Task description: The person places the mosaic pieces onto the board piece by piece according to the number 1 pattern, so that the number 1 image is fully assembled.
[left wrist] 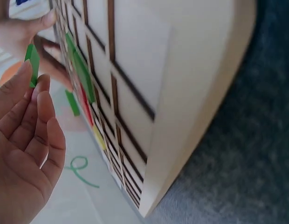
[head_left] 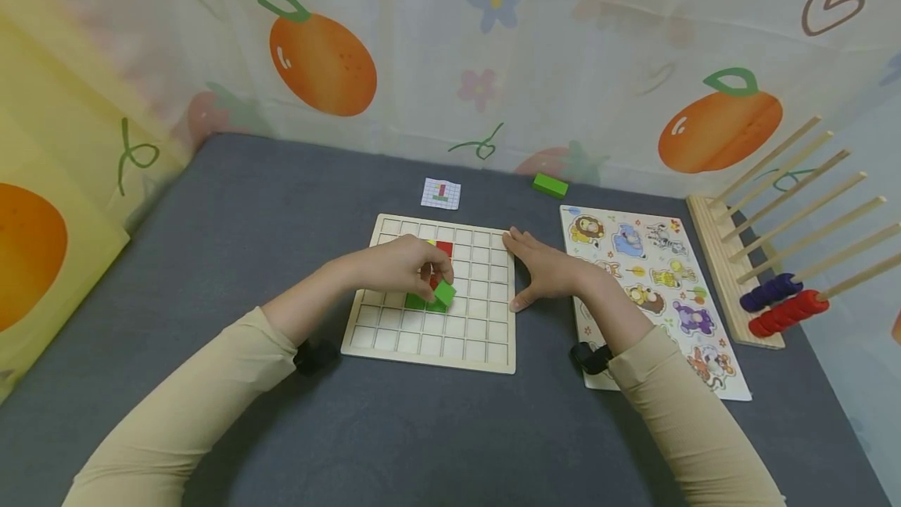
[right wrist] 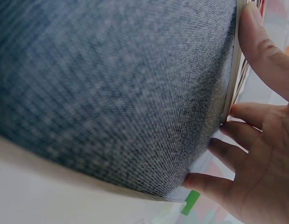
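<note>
In the head view a pale wooden grid board (head_left: 428, 354) lies on the dark tabletop. Over its middle, my left hand (head_left: 394, 266) pinches a small green block (head_left: 444, 292) between thumb and fingertips. The left wrist view shows that green block (left wrist: 33, 63) held up beside the board. Green blocks (head_left: 415, 301) sit in the squares under the hand, with a red block (head_left: 444, 249) farther back and a yellow block (left wrist: 99, 137) beside the red, partly hidden in the head view. My right hand (head_left: 549, 268) rests against the board's right edge, thumb and fingers spread.
Behind the board lies a small paper card (head_left: 440, 194) with a coloured grid pattern. A longer green block (head_left: 550, 185) lies near the back wall. On the right are an animal puzzle board (head_left: 598, 378) and a wooden peg stand (head_left: 711, 257) with blue and red beads.
</note>
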The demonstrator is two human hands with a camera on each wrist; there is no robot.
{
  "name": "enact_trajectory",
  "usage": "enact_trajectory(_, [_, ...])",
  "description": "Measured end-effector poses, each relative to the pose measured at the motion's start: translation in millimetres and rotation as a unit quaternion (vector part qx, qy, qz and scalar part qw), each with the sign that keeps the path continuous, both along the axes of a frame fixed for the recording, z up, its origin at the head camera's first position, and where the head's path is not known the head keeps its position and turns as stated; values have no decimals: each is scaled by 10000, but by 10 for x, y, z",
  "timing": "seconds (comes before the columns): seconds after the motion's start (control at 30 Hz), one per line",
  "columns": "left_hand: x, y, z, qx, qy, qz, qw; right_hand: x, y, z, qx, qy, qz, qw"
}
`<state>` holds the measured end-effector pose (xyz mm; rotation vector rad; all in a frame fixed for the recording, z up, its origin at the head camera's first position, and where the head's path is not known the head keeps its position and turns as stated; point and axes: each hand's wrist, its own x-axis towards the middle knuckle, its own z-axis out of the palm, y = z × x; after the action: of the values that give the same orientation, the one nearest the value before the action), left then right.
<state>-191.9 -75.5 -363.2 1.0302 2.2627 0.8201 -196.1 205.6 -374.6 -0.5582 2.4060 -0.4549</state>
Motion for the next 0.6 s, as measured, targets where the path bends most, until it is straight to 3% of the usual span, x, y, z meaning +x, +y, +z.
enact_trajectory(0.37, [45,185,-131,-231,397,1,9989,-2,-1,0,-24,-13,-23,10000])
enact_trajectory(0.6, [54,252,-171,-346,405,44,9986,-2,0,-7,1,8,-35,10000])
